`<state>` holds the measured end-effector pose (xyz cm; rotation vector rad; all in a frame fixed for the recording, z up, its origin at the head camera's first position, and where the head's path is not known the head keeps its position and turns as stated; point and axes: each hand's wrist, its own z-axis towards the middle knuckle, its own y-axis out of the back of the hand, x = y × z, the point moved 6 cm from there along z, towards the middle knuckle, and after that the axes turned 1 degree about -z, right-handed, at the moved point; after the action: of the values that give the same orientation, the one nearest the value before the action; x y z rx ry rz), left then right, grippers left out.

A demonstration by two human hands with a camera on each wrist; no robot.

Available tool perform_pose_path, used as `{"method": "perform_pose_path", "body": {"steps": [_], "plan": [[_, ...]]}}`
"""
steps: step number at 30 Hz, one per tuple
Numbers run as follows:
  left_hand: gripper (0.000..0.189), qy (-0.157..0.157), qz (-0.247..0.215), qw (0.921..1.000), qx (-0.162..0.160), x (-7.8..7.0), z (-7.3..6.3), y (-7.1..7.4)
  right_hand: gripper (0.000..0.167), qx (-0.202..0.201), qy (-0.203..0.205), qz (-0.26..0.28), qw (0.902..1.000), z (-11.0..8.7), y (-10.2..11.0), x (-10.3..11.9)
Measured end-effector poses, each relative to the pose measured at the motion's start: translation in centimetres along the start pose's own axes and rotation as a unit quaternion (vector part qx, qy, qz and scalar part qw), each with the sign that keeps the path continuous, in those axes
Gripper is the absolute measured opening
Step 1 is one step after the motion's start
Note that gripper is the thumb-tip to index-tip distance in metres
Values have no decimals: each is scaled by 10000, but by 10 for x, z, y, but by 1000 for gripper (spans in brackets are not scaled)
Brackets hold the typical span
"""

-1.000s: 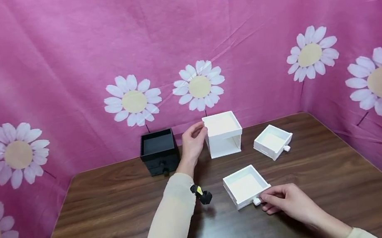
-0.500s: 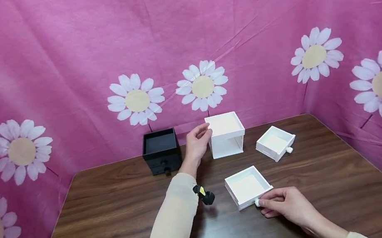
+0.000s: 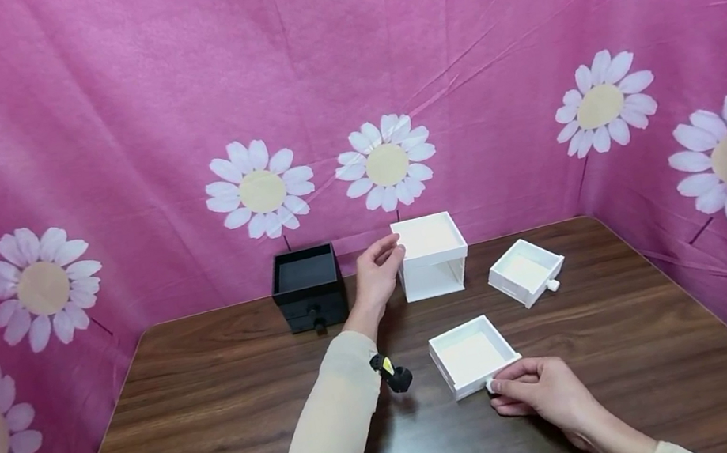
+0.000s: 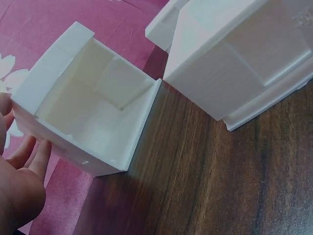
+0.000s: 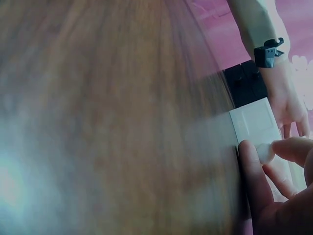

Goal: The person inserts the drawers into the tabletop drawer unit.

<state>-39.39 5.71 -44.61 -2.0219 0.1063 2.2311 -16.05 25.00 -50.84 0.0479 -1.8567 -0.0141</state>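
A white box-shaped cabinet (image 3: 437,278) with a hollow front stands at the back of the table. My left hand (image 3: 375,276) is at its left side, fingertips against the side wall and near the top rim; in the left wrist view the fingers (image 4: 41,154) lie along that wall. Closer to me is a white drawer (image 3: 464,387), its bottom near the tabletop and its open top facing up. My right hand (image 3: 543,393) pinches the drawer's round knob (image 5: 265,152) between thumb and finger. The cabinet's opening (image 4: 98,107) faces the drawer.
A second white drawer (image 3: 523,276) with a knob lies to the right of the cabinet. Left of the cabinet, a black two-drawer box (image 3: 311,299) stands near the back edge. Pink cloth (image 3: 448,44) with printed daisies surrounds the wooden table (image 3: 207,413).
The whole head view has shifted slightly to the right. My right fingers have closed in on the drawer's knob, while the left hand stays at the cabinet's side.
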Motion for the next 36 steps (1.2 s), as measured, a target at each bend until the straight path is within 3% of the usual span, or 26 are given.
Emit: {"method": "perform_pose_path", "body": {"steps": [13,28,36], "plan": [[35,-20,-48,10000,-58,-1,0,1,9,-241,-213,685,9971,0,-4,-2],[35,-48,-32,10000,-77,-2,-2,-1,4,-686,-200,819,9941,1,-5,-3],[35,-9,-87,9999,-102,-1,-1,-1,10,-1104,-161,838,9902,7,-6,2]]}}
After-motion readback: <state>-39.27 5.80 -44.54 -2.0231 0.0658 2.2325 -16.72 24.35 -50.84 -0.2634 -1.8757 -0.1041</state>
